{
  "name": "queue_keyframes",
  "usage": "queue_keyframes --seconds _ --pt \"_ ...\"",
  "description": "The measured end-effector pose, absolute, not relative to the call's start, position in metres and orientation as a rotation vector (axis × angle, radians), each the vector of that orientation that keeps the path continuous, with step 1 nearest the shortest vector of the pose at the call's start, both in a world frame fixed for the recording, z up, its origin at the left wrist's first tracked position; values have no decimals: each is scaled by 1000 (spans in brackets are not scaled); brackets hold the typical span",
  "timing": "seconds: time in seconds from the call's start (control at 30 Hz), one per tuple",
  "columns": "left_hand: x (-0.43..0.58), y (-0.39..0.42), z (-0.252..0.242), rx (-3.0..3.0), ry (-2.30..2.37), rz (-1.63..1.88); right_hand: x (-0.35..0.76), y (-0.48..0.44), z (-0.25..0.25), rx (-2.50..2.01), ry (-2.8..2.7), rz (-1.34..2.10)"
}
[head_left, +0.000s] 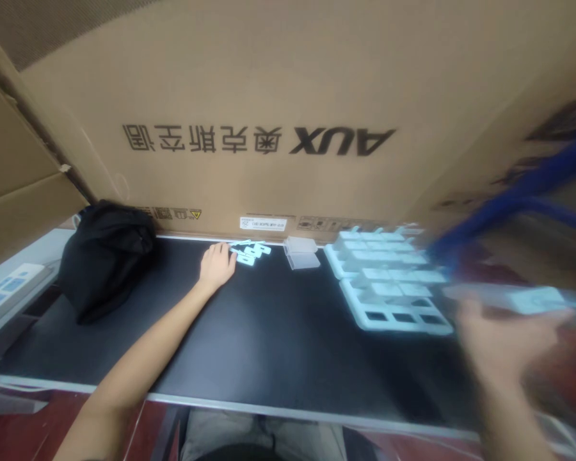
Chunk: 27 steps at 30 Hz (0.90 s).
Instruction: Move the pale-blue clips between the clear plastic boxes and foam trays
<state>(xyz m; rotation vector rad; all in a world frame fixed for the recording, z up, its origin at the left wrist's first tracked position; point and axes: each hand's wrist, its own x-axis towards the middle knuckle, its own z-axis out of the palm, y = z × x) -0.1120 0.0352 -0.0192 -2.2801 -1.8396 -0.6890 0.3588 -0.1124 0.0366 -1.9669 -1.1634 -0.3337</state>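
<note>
My left hand (216,266) lies on the black tabletop (269,339) at the far side, fingers reaching into a small pile of pale blue flat parts (250,251); whether the fingers pinch one is unclear. My right hand (502,339) is blurred at the right, raised over the table's right end, and holds a clear bag or tray with a pale blue part (532,299) in it. Between the hands sits a white compartment tray (391,282) with pale parts in most slots and empty slots in its near row.
A small clear plastic box (301,252) stands beside the pile. A black cloth bag (103,259) rests at the table's left. A large AUX cardboard box (288,115) walls off the back. A blue bar (518,192) crosses at right. A white power strip (7,288) lies at far left.
</note>
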Motion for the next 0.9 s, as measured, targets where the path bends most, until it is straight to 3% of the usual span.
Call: queue_keyframes --seconds 0.23,0.5,0.9 --pt "-112 36 -21 -2326 -1835 -689 251 -68 95 -1658 -1522 -97" --pt "-112 36 -23 -2377 -1812 -691 139 14 92 -1794 -2467 109" --pt "-112 36 -22 -2425 -1838 -646 102 36 99 -1901 -2554 12"
